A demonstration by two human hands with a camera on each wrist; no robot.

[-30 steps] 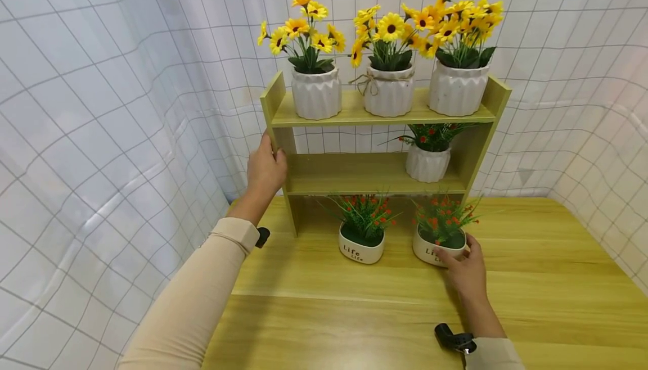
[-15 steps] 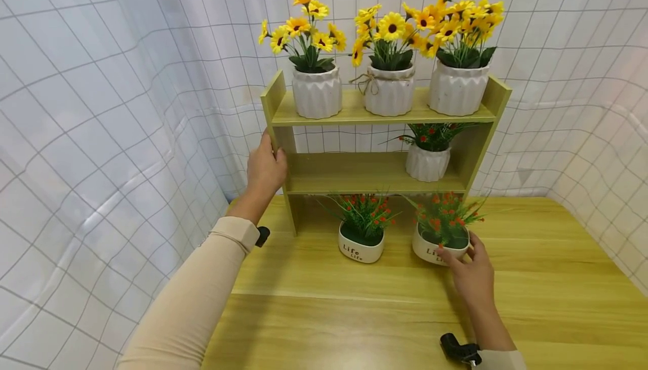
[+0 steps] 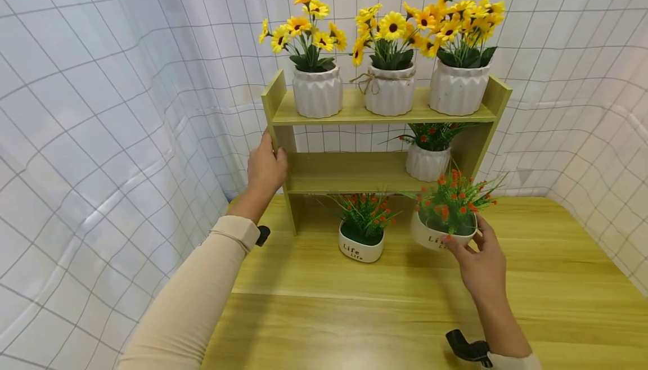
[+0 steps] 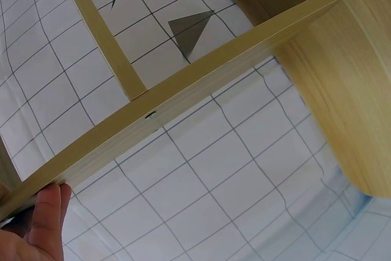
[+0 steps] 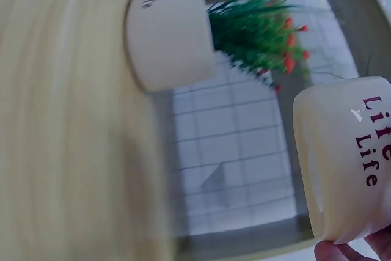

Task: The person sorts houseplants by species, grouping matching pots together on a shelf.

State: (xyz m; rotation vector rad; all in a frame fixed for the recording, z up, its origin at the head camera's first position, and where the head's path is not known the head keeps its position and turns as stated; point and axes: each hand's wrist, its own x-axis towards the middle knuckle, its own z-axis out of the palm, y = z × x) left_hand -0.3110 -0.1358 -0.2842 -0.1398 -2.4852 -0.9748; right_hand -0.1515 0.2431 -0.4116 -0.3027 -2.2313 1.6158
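In the head view my left hand (image 3: pixel 265 170) grips the left side panel of a wooden shelf rack (image 3: pixel 349 172); the left wrist view shows fingers against that panel's edge. My right hand (image 3: pixel 483 263) pinches the rim and side of a white oval flowerpot (image 3: pixel 439 239) marked "Life", which bears green grass and small red flowers. This pot hangs above the table in front of the rack's right part, and its underside shows in the right wrist view. A matching pot (image 3: pixel 360 251) stands on the table under the lowest board.
On the rack's top board stand three white fluted pots with yellow flowers: left (image 3: pixel 318 94), middle (image 3: pixel 388 93) and right (image 3: pixel 459 90). A white pot (image 3: pixel 427 163) with red flowers sits at the middle board's right end. Gridded white curtain (image 3: pixel 152 134) surrounds the wooden table (image 3: pixel 329 319).
My right hand has lifted the flowerpot off the table, moving it up and slightly to the right. My left hand keeps its grip on the rack, which has not moved.
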